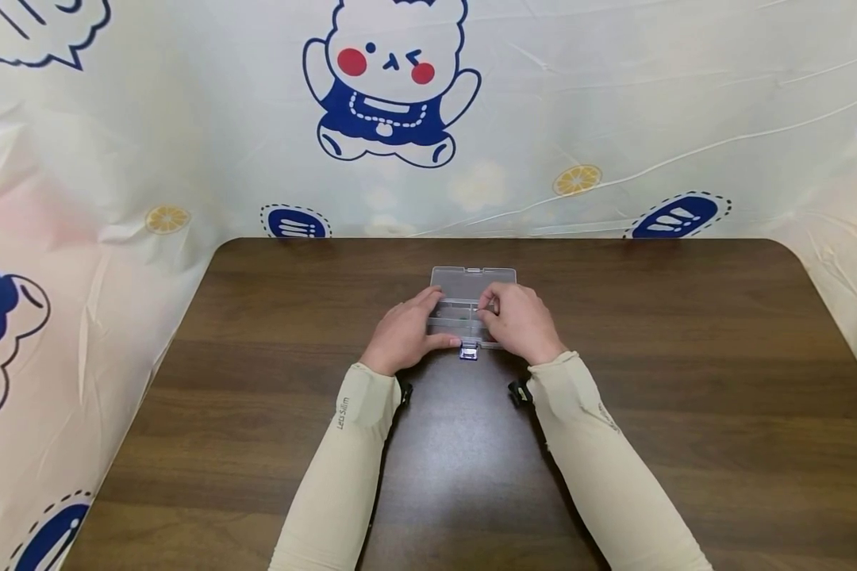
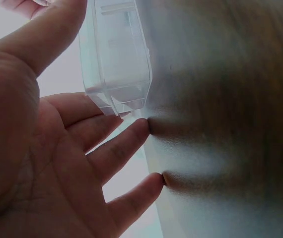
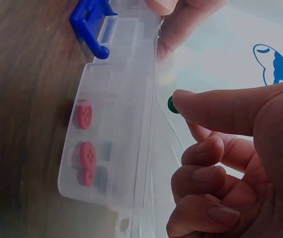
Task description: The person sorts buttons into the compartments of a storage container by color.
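A clear plastic compartment box point(image 1: 448, 312) lies on the table with its lid point(image 1: 464, 281) raised at the back. My left hand point(image 1: 402, 336) holds the box's left end, thumb along the near edge and fingers at the far side. In the left wrist view, two of its fingertips touch the tabletop beside the box corner. My right hand point(image 1: 523, 319), over the box's right part, pinches a small dark green button point(image 3: 171, 104) between thumb and forefinger. Several red buttons point(image 3: 85, 115) show through the front wall. A blue latch point(image 1: 468, 352) hangs down at the front.
The brown wooden table point(image 1: 257, 333) extends around the box on all sides. Behind it hangs a pale printed cloth point(image 1: 600, 95) with cartoon figures, which also covers the left and right sides. Both forearms wear light sleeves with dark wrist straps.
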The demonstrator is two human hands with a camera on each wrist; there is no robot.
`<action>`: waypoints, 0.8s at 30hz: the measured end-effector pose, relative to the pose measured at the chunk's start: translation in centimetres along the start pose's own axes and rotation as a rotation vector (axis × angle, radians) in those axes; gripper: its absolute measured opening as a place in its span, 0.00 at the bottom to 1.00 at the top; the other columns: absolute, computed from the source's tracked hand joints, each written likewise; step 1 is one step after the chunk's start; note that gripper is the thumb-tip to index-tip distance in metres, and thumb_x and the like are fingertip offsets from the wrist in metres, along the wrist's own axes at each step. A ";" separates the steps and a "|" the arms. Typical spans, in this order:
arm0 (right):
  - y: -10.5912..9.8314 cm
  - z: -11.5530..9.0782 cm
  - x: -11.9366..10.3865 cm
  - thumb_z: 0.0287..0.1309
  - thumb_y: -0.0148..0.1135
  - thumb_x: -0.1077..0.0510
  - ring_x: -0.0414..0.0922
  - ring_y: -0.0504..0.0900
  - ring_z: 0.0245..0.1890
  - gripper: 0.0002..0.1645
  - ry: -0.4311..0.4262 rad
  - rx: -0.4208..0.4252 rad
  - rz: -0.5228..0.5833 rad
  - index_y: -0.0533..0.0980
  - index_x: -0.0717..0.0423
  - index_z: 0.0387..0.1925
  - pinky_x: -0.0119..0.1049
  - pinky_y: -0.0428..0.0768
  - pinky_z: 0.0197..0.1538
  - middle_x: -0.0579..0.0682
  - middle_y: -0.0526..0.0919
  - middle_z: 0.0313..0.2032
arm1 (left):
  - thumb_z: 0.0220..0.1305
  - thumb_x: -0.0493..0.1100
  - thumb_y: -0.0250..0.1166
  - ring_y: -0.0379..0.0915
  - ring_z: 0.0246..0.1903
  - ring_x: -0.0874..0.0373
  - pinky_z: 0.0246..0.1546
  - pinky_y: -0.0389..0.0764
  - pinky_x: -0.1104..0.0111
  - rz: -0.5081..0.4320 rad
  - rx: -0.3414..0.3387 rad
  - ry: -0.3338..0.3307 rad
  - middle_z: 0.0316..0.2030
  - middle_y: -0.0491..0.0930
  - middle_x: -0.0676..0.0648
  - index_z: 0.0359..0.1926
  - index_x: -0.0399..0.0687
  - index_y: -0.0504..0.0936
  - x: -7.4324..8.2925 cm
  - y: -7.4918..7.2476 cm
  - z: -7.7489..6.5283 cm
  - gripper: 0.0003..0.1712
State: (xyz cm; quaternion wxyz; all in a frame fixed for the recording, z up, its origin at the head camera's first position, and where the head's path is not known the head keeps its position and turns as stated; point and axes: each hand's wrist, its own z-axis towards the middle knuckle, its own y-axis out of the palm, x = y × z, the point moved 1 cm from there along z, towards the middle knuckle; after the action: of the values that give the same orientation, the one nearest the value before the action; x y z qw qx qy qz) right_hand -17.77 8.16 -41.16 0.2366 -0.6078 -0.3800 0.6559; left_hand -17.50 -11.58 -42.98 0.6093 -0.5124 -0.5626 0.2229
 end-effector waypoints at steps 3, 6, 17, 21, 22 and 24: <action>0.1 0.2 -0.2 0.61 0.67 0.58 0.47 0.74 0.25 0.02 -0.009 0.000 -0.007 0.82 0.53 0.33 0.38 0.71 0.28 0.48 0.75 0.24 | 0.61 0.63 0.70 0.60 0.72 0.46 0.72 0.60 0.50 0.004 -0.004 -0.001 0.75 0.59 0.44 0.75 0.40 0.62 0.0 0.0 0.0 0.51; 0.3 0.4 -0.4 0.61 0.67 0.58 0.47 0.74 0.25 0.02 -0.013 -0.004 -0.007 0.81 0.53 0.33 0.39 0.71 0.27 0.48 0.76 0.24 | 0.61 0.63 0.70 0.60 0.72 0.45 0.72 0.60 0.50 0.004 -0.005 0.001 0.75 0.59 0.43 0.75 0.40 0.62 0.0 0.0 0.0 0.51; 0.9 1.2 -0.7 0.63 0.67 0.58 0.45 0.73 0.23 0.03 -0.003 -0.023 0.009 0.81 0.52 0.33 0.38 0.71 0.26 0.48 0.76 0.24 | 0.61 0.63 0.70 0.61 0.71 0.44 0.71 0.61 0.50 0.014 0.003 0.015 0.75 0.59 0.42 0.75 0.39 0.62 0.0 0.0 0.0 0.51; 1.0 1.4 -0.7 0.63 0.67 0.58 0.45 0.73 0.22 0.03 -0.007 -0.024 0.005 0.81 0.53 0.33 0.37 0.70 0.25 0.48 0.75 0.23 | 0.61 0.63 0.69 0.61 0.71 0.44 0.71 0.61 0.50 0.014 0.004 0.015 0.75 0.60 0.42 0.75 0.39 0.62 0.0 0.0 0.0 0.51; 1.1 1.5 -0.7 0.63 0.67 0.58 0.45 0.73 0.22 0.03 -0.005 -0.025 0.002 0.81 0.53 0.34 0.37 0.70 0.25 0.48 0.75 0.23 | 0.61 0.63 0.69 0.61 0.71 0.44 0.71 0.61 0.50 0.013 0.003 0.014 0.75 0.59 0.43 0.75 0.39 0.62 0.0 0.0 0.0 0.51; 1.2 1.6 -0.8 0.63 0.67 0.58 0.45 0.73 0.22 0.03 -0.002 -0.028 -0.003 0.81 0.53 0.34 0.37 0.70 0.25 0.49 0.75 0.23 | 0.62 0.63 0.69 0.61 0.71 0.44 0.71 0.61 0.49 0.012 0.001 0.011 0.75 0.59 0.43 0.75 0.39 0.62 0.0 0.0 0.0 0.51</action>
State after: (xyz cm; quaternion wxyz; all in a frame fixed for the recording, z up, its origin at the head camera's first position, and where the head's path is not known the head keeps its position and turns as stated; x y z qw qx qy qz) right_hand -19.02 6.55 -41.65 0.2287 -0.6098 -0.3901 0.6509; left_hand -17.50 -11.61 -42.98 0.6112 -0.5166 -0.5562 0.2239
